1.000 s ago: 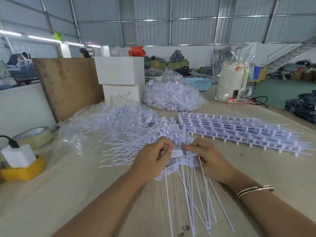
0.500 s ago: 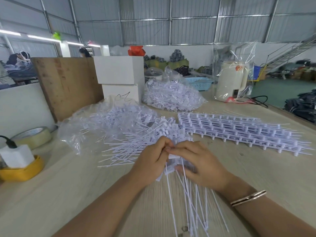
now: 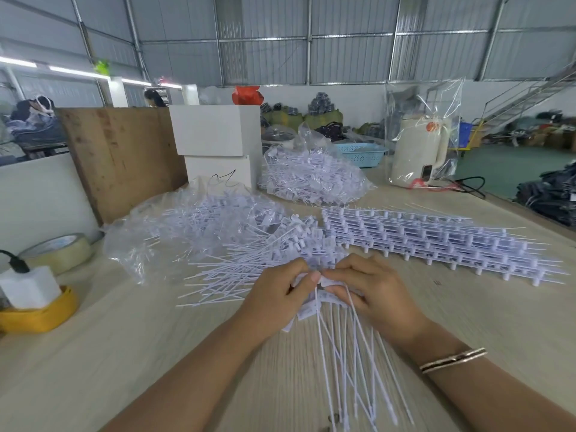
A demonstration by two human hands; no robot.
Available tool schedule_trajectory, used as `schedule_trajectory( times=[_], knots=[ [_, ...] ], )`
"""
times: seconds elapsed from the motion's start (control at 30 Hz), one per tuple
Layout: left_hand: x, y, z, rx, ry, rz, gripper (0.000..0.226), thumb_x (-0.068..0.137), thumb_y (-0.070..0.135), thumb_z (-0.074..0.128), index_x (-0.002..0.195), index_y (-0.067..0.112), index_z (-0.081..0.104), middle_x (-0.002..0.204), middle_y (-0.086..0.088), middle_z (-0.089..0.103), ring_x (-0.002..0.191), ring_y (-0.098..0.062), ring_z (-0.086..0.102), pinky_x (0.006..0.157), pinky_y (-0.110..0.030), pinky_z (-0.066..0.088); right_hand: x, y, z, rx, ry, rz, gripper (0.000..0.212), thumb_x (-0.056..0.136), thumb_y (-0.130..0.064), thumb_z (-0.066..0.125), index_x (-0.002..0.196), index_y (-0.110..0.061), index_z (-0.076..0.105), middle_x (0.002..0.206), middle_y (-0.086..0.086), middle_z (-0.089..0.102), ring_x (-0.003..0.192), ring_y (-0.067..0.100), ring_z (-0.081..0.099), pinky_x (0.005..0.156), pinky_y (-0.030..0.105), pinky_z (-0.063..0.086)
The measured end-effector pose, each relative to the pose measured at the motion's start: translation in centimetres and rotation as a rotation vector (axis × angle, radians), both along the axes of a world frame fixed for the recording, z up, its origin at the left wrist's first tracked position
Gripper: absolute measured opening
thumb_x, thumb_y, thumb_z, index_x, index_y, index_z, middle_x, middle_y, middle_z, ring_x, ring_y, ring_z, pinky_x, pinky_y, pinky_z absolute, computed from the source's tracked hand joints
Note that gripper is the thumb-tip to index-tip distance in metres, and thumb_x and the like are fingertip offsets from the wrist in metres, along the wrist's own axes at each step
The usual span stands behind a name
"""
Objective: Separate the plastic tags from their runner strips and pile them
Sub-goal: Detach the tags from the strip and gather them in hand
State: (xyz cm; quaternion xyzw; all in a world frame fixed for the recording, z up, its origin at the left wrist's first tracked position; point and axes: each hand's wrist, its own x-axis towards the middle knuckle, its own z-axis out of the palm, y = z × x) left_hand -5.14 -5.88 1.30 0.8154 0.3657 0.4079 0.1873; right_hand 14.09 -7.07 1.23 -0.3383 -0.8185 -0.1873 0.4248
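Head view: a strip [image 3: 327, 294] is pinched between the left hand [image 3: 277, 299] and right hand [image 3: 371, 294], tails pointed back toward the person, pile [image 3: 249, 260] nearer the left.

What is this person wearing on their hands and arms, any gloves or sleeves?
No gloves: the left hand and the right hand are bare, and no sleeves show on the forearms. A thin bangle, pale metal with dark lines, circles the right wrist.

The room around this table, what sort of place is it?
Probably a factory or warehouse work floor. Corrugated metal walls and a steel staircase enclose it, goods lie heaped along the back wall, and bagged plastic tags cover the worktable.
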Motion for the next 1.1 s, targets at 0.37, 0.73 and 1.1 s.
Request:
schedule_trajectory(
  times=[0.37,0.73,1.1],
  knots=[
    [-0.1,0.1,0.1,0.097,0.049,-0.086,0.028,0.093,0.039,0.045,0.077,0.016,0.049,0.058,0.010,0.039,0.052,-0.006,0.036,0.051,-0.023,0.028,0.1,0.0,-0.3,-0.505,0.363,0.220,0.026,0.088,-0.024,0.056,0.068,-0.010,0.066,0.059,-0.006,0.058,0.056,0.005,0.053,0.058,0.014,0.040],
    [-0.6,-0.5,1.0,-0.029,-0.116,-0.044,0.023,0.087,0.029,0.048,0.065,0.021,0.046,0.056,0.009,0.038,0.054,-0.002,0.034,0.053,-0.017,0.025,2.0,-0.8,1.0,-0.510,0.641,0.047,0.025,0.091,-0.017,0.055,0.089,-0.038,0.070,0.068,-0.008,0.051,0.060,0.004,0.045,0.059,0.015,0.037],
    [1.0,1.1,-0.5,0.253,0.246,0.401,0.029,0.089,0.051,0.050,0.093,0.024,0.059,0.092,0.011,0.055,0.092,-0.013,0.051,0.074,-0.028,0.019,0.4,-0.3,0.4,-0.496,-0.093,-0.038,0.048,0.076,0.000,0.043,0.114,-0.017,0.067,0.086,0.004,0.049,0.076,0.021,0.050,0.067,0.039,0.040]
  ],
)
